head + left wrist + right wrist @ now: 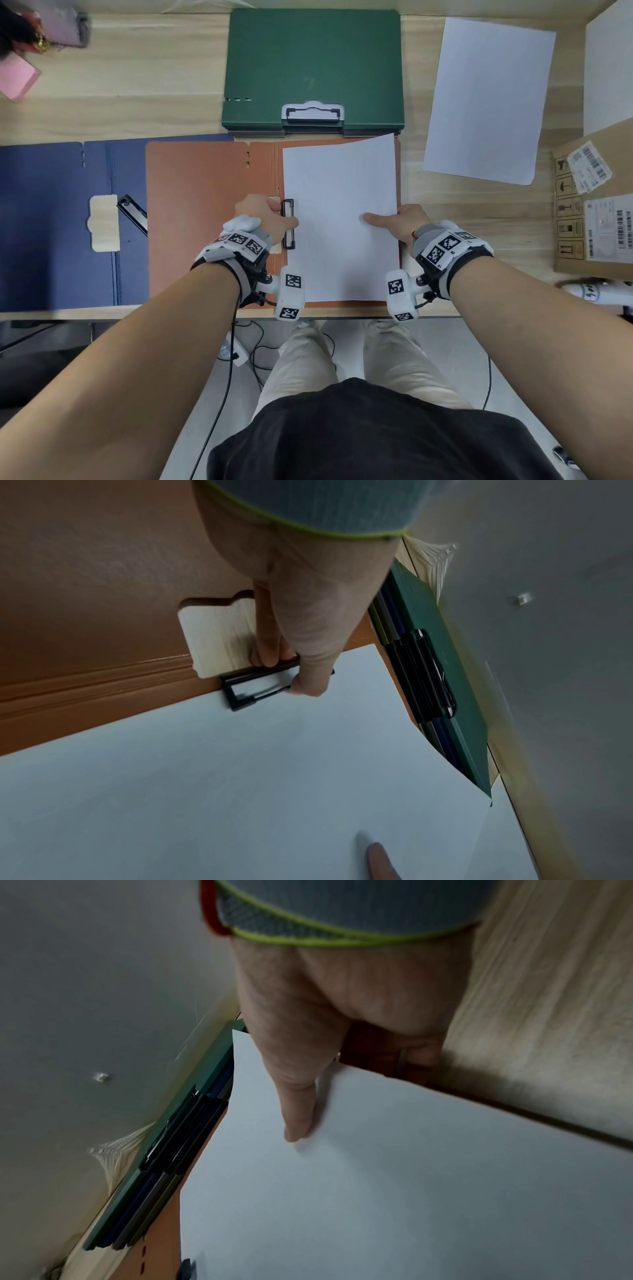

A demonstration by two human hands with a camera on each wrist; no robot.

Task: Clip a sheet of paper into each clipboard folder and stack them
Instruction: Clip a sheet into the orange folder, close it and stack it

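An orange clipboard folder point(205, 219) lies open at the table's front edge with a white sheet point(342, 219) on its right half. My left hand point(270, 216) pinches the folder's black clip point(287, 224) at the sheet's left edge; the left wrist view shows fingers and thumb on the clip point(260, 685). My right hand point(394, 219) holds the sheet's right edge, thumb on top point(298, 1123), fingers curled under it. The sheet's far right corner curls up. A closed green folder point(313, 68) tops a stack behind.
An open blue folder point(58, 222) lies at the left, partly under the orange one. A loose white sheet point(486, 99) lies at the right back. Cardboard boxes point(596, 205) stand at the right edge. Pink items point(17, 78) sit at the far left.
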